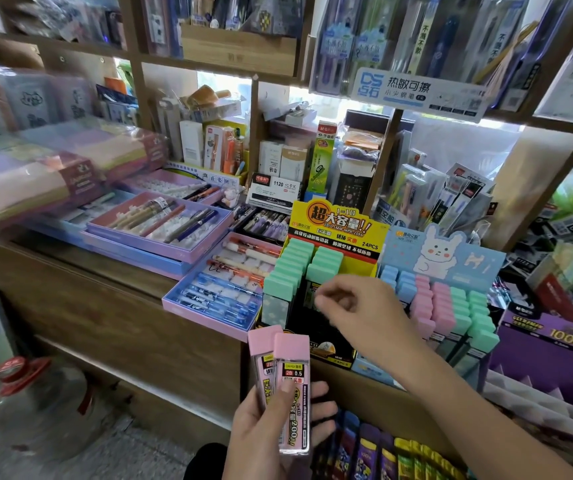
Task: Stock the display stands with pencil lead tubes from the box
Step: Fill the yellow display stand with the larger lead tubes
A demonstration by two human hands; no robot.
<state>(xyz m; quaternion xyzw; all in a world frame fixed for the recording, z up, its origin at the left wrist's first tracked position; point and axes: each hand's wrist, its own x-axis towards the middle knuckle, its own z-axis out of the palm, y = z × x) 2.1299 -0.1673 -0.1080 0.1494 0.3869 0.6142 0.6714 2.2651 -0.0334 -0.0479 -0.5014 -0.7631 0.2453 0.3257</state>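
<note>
Two pink-capped pencil lead tubes (292, 389) are standing nearly upright in the left hand (274, 434), which is gripping them low in the view, the thumb pressing across the front tube's label and the fingers wrapping behind. Both tubes are being held off the front edge of the wooden counter (112, 299), just below the yellow display stand (333, 237).

At that stand's front, the right hand (354, 310) is reaching over the black empty slots, its thumb and fingers curling loosely together; whether anything is pinched between them cannot be told. Mint-capped tubes (299, 268) are filling two rows at the stand's left side, stepping upward toward the header card.

Touching its right side, the bunny display stand (447, 251) is carrying rows of blue, pink and mint caps. A pink tray of pens (222, 292) is lying at the counter's front edge, just left of the yellow stand. The box is not showing clearly.
</note>
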